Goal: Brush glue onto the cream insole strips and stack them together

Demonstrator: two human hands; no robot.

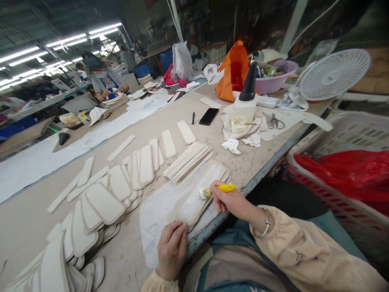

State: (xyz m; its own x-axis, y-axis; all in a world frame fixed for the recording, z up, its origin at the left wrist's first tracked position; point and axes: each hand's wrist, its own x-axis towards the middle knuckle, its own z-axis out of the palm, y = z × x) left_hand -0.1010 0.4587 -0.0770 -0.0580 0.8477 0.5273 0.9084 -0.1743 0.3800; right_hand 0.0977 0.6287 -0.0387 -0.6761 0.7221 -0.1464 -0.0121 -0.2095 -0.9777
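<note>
Right hand (226, 198) grips; left hand (172, 247) curls, perhaps pinching.

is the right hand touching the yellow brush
Touching. The head view shows the right hand closed around the handle of the yellow brush.

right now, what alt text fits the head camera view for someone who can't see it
A person's right hand holds a yellow brush against a glossy, pale panel, while the left hand touches its near end. More pale pieces lie fanned across the table to the left; a phone, white container and fan sit beyond.
</note>
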